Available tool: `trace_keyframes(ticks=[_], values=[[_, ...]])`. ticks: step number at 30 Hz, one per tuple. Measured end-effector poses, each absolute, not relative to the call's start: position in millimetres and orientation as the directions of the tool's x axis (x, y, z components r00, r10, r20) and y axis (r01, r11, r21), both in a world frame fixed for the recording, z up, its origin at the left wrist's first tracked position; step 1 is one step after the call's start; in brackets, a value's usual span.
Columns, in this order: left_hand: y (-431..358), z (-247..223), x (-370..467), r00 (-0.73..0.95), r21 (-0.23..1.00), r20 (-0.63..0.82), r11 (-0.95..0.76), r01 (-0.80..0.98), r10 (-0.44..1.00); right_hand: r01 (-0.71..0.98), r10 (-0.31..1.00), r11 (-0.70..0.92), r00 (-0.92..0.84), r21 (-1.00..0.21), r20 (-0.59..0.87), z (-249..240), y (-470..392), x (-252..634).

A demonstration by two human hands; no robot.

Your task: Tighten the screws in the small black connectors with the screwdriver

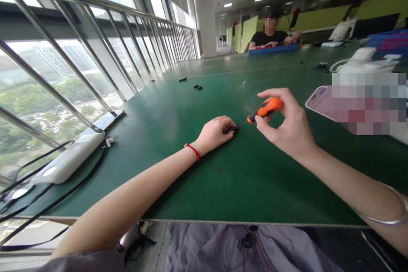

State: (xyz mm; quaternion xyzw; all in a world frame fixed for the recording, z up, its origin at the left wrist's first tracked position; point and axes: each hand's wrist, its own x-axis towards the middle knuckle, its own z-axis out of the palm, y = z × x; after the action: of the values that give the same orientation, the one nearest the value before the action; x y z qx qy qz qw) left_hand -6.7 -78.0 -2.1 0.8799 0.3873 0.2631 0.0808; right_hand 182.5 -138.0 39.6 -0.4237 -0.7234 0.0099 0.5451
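The green counter (178, 178) spans the view. On it, the left hand (215, 135) pinches a small black part (234, 129); the right hand (290, 123), just apart, grips an orange-and-black screwdriver (266, 109), its tip at that part.

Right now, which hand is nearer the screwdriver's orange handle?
Right. Right hand grips the orange handle; left hand holds the small black part where the shaft ends.

Railing (95, 1) L of tbl (191, 191), corded device (75, 153) on its L side, small pcs (199, 88) beyond L hand (214, 134), person (270, 38) at far end.
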Motion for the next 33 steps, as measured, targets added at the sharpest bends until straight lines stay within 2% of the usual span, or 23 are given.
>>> trace_keyframes(ticks=[6, 12, 18, 26, 33], values=[[-78.3, -2.8, -7.0, 0.567, 0.337, 0.403, -0.692, 0.639, 0.719, 0.593, 0.722, 0.588, -0.076, -0.551, 0.688, 42.7, -139.3, 183.3], [-78.1, -3.3, -6.6, 0.562, 0.344, 0.4, -0.687, 0.639, 0.724, 0.59, 0.618, 0.655, -0.061, -0.472, 0.784, 40.4, -138.2, 182.3], [-78.0, -3.0, -6.8, 0.565, 0.336, 0.411, -0.695, 0.636, 0.716, 0.624, 0.732, 0.571, -0.093, -0.534, 0.675, 41.3, -138.1, 183.0], [-78.8, -2.0, -6.7, 0.563, 0.345, 0.395, -0.685, 0.642, 0.726, 0.586, 0.634, 0.65, -0.066, -0.484, 0.771, 39.8, -138.0, 182.8], [-78.6, -2.3, -7.1, 0.564, 0.344, 0.413, -0.696, 0.631, 0.715, 0.641, 0.68, 0.607, -0.112, -0.471, 0.724, 42.8, -139.2, 183.2]])
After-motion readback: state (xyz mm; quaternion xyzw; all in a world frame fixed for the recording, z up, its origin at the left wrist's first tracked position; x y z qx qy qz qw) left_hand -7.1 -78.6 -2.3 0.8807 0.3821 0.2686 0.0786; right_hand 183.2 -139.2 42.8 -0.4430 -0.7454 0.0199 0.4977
